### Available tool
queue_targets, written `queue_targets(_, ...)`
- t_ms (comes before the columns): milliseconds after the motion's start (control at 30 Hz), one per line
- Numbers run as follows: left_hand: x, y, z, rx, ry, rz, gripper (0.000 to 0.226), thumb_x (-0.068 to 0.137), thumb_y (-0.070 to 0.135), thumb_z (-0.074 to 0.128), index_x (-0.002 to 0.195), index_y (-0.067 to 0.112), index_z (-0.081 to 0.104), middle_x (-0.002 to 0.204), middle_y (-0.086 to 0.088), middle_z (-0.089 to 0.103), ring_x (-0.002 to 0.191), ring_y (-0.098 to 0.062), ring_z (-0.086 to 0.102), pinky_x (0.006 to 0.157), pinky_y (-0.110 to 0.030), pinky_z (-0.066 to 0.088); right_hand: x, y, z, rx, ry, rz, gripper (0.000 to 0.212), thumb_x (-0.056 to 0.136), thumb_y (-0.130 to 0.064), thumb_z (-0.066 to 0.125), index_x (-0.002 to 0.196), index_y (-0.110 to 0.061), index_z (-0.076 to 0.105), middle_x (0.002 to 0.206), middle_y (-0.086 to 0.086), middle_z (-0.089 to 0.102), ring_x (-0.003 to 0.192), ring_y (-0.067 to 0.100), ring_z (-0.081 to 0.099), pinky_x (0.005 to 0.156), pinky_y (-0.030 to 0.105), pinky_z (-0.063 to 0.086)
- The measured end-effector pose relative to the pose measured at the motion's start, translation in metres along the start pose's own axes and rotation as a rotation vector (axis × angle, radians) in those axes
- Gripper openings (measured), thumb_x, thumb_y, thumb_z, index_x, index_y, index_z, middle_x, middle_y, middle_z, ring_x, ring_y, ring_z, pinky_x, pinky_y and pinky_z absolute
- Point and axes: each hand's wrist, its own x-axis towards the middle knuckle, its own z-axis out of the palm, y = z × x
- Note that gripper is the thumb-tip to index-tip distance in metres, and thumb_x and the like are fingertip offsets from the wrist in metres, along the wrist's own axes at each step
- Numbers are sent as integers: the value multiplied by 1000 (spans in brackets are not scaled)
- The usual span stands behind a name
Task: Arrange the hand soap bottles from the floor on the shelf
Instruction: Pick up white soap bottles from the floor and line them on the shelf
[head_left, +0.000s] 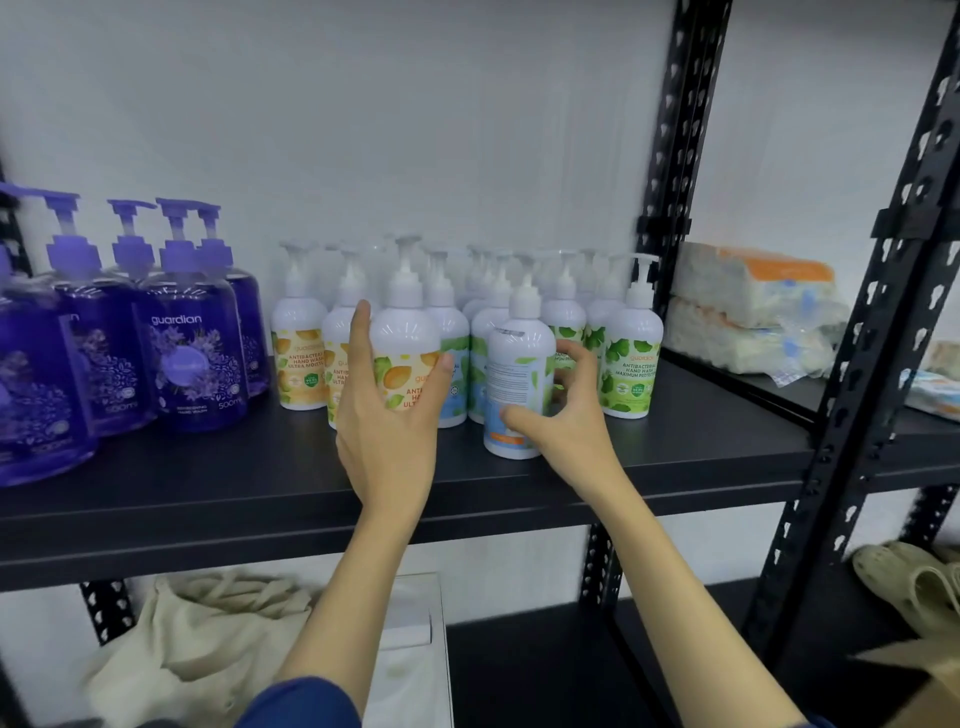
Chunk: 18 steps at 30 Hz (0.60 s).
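Several white pump bottles of hand soap stand grouped on the black shelf. My left hand grips an orange-labelled bottle at the front of the group, fingers on its left side, thumb on its right. My right hand curls around a blue-labelled bottle that stands nearest the shelf's front edge with its back label facing me. Green-labelled bottles stand to the right, more orange ones to the left.
Several purple pump bottles fill the shelf's left part. Black perforated uprights bound the shelf on the right, with wrapped tissue packs beyond. Below lie a cloth bag, a white box and pale sandals.
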Motion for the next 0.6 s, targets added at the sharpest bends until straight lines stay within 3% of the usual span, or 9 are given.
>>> queue_targets(67, 0, 0, 0, 7, -2, 4, 77, 76, 60, 62, 141, 51, 22, 138, 8, 51, 117, -21, 55, 86, -39, 50, -1, -1, 4, -32, 42, -41, 80, 67, -6, 83, 123, -29, 29, 104, -10, 49, 83, -17, 54, 68, 5, 45)
queue_targets(133, 0, -1, 0, 8, -4, 4, 77, 75, 62, 61, 141, 52, 21, 137, 6, 52, 117, -21, 55, 86, -40, 51, -2, 0, 7, -61, 45, -79, 89, 67, -10, 84, 130, -32, 25, 121, -4, 46, 103, -10, 50, 83, 9, 46)
queue_targets(200, 0, -2, 0, 5, -7, 3, 77, 74, 64, 60, 140, 53, 20, 135, 5, 53, 116, -21, 56, 85, -39, 51, -3, -1, 7, -60, -26, -106, 94, 69, -7, 81, 137, -34, 22, 135, -3, 40, 119, 5, 49, 95, 19, 47)
queue_targets(267, 0, -2, 1, 12, -7, 7, 77, 75, 65, 59, 141, 52, 20, 135, 4, 53, 115, -21, 56, 83, -36, 50, -4, -3, 3, -28, -99, -126, 90, 71, -5, 76, 139, -35, 24, 136, -6, 42, 119, 11, 52, 94, 25, 49)
queue_targets(400, -1, -2, 1, 20, -1, 16, 78, 75, 64, 59, 142, 51, 21, 136, 5, 52, 114, -22, 57, 83, -38, 51, -6, -5, -1, -7, -89, -123, 86, 67, -13, 71, 138, -38, 30, 137, -7, 44, 116, 8, 53, 89, 21, 49)
queue_targets(533, -1, -1, 0, 25, 1, 16, 78, 75, 65, 58, 142, 51, 21, 137, 5, 51, 116, -22, 56, 85, -40, 51, -9, -4, 5, -130, 7, -172, 87, 71, -8, 79, 136, -40, 32, 133, -8, 37, 114, -15, 39, 90, 7, 41)
queue_targets(600, -1, -2, 1, 29, 0, 15, 78, 76, 63, 59, 143, 49, 21, 137, 4, 51, 116, -21, 55, 84, -36, 49, -9, -4, 7, -153, -6, -172, 88, 72, -8, 77, 137, -41, 29, 132, -5, 34, 111, -18, 38, 85, 2, 39)
